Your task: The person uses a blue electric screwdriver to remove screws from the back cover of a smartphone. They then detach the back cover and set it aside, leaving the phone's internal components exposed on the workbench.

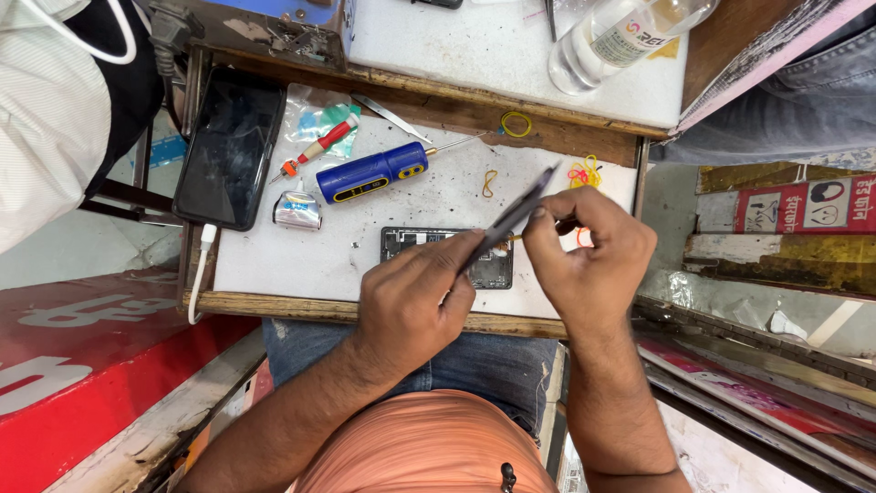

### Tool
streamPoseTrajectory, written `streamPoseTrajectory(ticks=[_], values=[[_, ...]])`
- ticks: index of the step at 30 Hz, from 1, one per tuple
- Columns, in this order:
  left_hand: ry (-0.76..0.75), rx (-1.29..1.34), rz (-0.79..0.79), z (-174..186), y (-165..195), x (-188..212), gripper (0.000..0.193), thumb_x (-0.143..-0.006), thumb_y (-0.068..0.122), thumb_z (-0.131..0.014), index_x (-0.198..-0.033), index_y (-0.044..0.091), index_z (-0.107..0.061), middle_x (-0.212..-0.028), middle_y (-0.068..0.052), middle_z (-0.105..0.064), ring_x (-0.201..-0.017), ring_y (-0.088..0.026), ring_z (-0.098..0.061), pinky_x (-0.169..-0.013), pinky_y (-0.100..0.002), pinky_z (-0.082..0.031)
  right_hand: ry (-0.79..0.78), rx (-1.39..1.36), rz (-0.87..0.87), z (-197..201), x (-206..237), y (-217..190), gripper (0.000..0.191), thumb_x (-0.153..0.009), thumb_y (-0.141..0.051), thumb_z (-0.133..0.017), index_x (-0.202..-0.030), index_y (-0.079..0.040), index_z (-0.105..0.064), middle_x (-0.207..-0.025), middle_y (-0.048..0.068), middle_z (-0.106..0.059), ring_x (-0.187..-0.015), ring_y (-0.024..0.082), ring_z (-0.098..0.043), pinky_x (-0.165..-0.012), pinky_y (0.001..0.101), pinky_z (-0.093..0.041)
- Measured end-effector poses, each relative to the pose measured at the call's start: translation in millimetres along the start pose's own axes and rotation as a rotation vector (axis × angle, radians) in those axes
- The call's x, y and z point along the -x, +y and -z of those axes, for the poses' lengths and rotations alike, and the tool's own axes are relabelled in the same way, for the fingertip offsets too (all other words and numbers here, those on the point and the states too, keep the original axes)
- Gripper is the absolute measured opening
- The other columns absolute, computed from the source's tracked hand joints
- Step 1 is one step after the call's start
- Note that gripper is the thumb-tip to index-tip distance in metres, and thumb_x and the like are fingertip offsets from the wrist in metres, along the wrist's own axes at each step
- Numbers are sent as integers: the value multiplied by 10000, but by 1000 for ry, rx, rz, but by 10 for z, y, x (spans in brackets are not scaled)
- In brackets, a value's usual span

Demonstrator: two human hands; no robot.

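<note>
My left hand (411,306) and my right hand (593,256) both pinch a thin dark phone panel (520,210), held edge-on and tilted up to the right. Right under it, an opened phone body (411,242) with exposed insides lies on a scuffed white work board (365,260), partly hidden by my hands. A thin orange-tipped piece shows between my right fingers; I cannot tell what it is.
On the board lie a blue electric screwdriver (370,173), a small red screwdriver (315,146), a crumpled foil tube (298,210), tweezers (392,117) and rubber bands (516,123). A black phone (228,146) with a white cable (201,274) rests at left. A clear bottle (620,36) stands behind.
</note>
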State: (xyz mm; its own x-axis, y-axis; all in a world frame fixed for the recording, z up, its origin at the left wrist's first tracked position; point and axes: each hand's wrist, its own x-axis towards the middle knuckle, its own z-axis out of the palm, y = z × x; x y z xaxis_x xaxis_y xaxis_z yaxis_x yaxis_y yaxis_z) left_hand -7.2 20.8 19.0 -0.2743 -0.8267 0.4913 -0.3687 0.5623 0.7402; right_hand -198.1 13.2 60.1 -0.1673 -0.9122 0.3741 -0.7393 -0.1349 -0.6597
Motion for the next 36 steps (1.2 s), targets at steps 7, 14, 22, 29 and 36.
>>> streamPoseTrajectory(ticks=[7,14,22,29,36], values=[[-8,233,274,46,-54,-4,366,-915,45,-695,-1276,-6,-660,-892,-132,-757,-764,-215,-780,-662,-326,-615,-230,62,-150,22,-9,-43,188,-1020,-77,-706,-844,-29,-757,-758,59,-755,-673,105,-721,-632,249,-523],[-75,376,377,-68,-46,30,354,-927,65,-673,-1277,11,-665,-823,-104,-749,-689,-152,-747,-617,-296,-585,-149,-828,-482,-180,-67,287,141,-1028,-54,-612,-1086,14,-720,-948,66,-734,-819,120,-685,-704,267,-605],[-94,397,401,-135,-145,66,347,-929,76,-651,-1271,14,-670,-818,-100,-747,-703,-148,-742,-642,-299,-585,-142,-944,-709,-300,-34,511,147,-941,16,-602,-1009,9,-731,-874,64,-742,-722,124,-696,-659,276,-616],[-134,384,409,-177,-183,72,357,-922,79,-639,-1267,-8,-662,-753,-84,-731,-646,-144,-730,-586,-287,-582,-105,-991,-694,-294,-33,516,112,-988,-6,-618,-1010,13,-726,-849,75,-727,-719,138,-698,-683,307,-627],[-121,372,371,-198,-222,108,347,-924,72,-647,-1257,-24,-659,-763,-88,-736,-656,-150,-744,-587,-289,-600,-117,-948,-704,-267,-9,479,159,-936,21,-596,-1013,20,-735,-888,81,-752,-744,142,-716,-686,300,-630]])
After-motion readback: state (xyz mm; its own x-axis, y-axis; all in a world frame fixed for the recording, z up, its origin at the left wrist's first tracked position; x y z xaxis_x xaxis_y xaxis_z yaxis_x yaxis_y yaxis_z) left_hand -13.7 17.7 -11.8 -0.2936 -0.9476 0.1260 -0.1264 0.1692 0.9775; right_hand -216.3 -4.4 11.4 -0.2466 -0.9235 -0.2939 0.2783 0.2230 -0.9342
